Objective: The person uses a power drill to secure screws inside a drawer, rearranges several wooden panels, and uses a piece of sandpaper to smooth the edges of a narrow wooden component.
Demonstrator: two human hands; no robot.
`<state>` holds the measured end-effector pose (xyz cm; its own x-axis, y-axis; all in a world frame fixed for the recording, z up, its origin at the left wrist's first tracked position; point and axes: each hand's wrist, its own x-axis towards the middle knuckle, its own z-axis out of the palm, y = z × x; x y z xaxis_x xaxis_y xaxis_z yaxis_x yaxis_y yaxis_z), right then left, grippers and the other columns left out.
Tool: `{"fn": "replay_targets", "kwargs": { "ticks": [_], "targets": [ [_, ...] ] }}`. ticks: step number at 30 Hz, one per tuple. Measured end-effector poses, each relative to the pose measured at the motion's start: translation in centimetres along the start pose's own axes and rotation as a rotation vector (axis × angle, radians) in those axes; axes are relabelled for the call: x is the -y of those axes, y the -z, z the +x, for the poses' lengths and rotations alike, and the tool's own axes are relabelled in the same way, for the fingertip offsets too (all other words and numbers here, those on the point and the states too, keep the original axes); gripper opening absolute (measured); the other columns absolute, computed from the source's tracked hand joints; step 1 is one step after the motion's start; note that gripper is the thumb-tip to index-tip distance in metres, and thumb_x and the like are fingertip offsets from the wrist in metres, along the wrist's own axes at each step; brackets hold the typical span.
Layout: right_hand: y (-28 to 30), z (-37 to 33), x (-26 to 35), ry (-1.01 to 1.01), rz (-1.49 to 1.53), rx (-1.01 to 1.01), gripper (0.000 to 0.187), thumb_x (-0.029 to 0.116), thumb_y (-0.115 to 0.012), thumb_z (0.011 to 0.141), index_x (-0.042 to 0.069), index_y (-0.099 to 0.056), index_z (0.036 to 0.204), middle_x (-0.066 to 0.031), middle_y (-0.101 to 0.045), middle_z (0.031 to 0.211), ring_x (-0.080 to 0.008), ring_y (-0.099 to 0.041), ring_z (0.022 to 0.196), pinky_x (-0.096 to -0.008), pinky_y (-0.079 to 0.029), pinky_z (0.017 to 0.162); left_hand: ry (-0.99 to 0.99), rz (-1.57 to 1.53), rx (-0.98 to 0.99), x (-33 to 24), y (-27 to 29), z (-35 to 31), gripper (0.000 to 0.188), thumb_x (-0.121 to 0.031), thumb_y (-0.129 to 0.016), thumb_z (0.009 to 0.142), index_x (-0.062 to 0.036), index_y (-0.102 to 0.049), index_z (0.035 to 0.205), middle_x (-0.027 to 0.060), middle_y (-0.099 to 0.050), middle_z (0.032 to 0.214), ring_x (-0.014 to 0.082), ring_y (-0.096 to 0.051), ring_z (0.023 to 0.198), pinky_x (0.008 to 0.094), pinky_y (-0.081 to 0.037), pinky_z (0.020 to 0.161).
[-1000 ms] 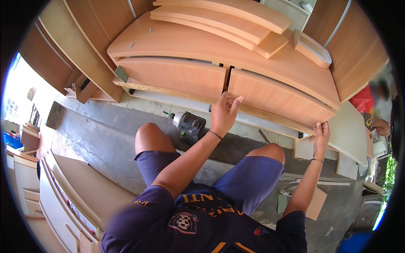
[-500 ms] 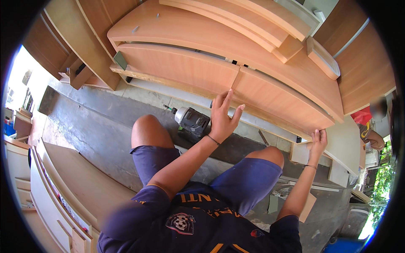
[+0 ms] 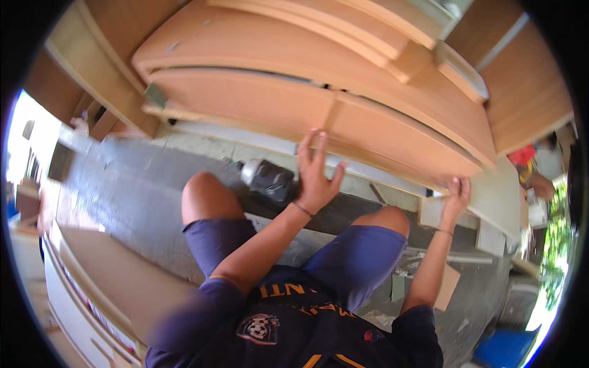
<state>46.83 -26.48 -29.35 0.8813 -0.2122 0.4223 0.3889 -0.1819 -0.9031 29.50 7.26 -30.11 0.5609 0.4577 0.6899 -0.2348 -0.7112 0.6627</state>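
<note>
The left hand [image 3: 316,175] lay flat against the lower edge of the board [image 3: 392,132], near where it met another board [image 3: 239,98] to its left. The right hand [image 3: 457,193] gripped the same board's far right end. A power tool [image 3: 270,179] lay on the floor [image 3: 123,196] just left of the left hand, between the knees and the boards. More boards [image 3: 319,24] were stacked above both hands. A cabinet [image 3: 80,294] lay well left of the left hand, and offcuts [image 3: 491,236] sat right of the right hand.

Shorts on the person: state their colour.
The shorts are dark blue, seen best in the head view.
</note>
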Motion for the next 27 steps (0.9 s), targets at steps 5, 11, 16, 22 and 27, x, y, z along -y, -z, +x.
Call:
{"fn": "replay_targets", "kwargs": {
  "ticks": [5,11,16,22,27],
  "targets": [
    [-1.7,0.0,0.4,0.015,-0.102,-0.004,0.033,0.018,-0.066,0.087,-0.004,-0.060,0.112,-0.0040,-0.063,0.095,-0.0089,-0.056,0.085,-0.0245,-0.047,0.078,0.056,0.006,0.070,0.6,0.7,-0.6,0.068,-0.009,-0.067,0.081,-0.0002,-0.035,0.140,0.0232,-0.020,0.149,0.0385,-0.025,0.137,0.0442,-0.029,0.105],
    [-1.1,0.0,1.2,-0.068,0.128,-0.021,0.034,0.011,-0.066,0.086,-0.007,-0.059,0.114,-0.0065,-0.067,0.097,-0.0093,-0.059,0.089,-0.0227,-0.045,0.080,-0.002,0.026,0.160,-0.7,-0.1,-0.6,0.072,-0.010,-0.066,0.082,-0.0027,-0.030,0.143,0.0237,-0.011,0.152,0.0406,-0.013,0.141,0.0474,-0.022,0.109],
    [-0.2,0.3,-0.6,-0.100,0.037,-0.049,0.032,0.010,-0.065,0.086,-0.006,-0.060,0.113,-0.0066,-0.067,0.097,-0.0093,-0.059,0.088,-0.0224,-0.046,0.079,-0.131,0.028,0.218,-2.1,-0.4,-0.9,0.071,-0.010,-0.067,0.080,-0.0009,-0.032,0.142,0.0262,-0.014,0.151,0.0412,-0.015,0.140,0.0495,-0.022,0.110],
    [-1.6,-0.2,0.8,-0.082,0.023,-0.027,0.032,0.011,-0.065,0.087,-0.006,-0.060,0.112,-0.0063,-0.067,0.096,-0.0095,-0.060,0.086,-0.0232,-0.047,0.078,-0.469,0.154,0.407,-5.6,-1.0,4.2,0.064,-0.019,-0.070,0.077,0.0020,-0.044,0.132,0.0210,-0.029,0.146,0.0401,-0.023,0.138,0.0525,-0.023,0.110],
    [-1.2,-0.4,1.2,-0.097,0.091,-0.043,0.027,0.011,-0.062,0.088,-0.005,-0.061,0.110,-0.0017,-0.063,0.088,-0.0074,-0.055,0.080,-0.0216,-0.044,0.074,-0.519,0.236,0.488,-8.6,-2.7,7.7,0.065,-0.024,-0.071,0.073,0.0014,-0.049,0.128,0.0137,-0.033,0.145,0.0320,-0.028,0.136,0.0539,-0.021,0.110]
  ]
}}
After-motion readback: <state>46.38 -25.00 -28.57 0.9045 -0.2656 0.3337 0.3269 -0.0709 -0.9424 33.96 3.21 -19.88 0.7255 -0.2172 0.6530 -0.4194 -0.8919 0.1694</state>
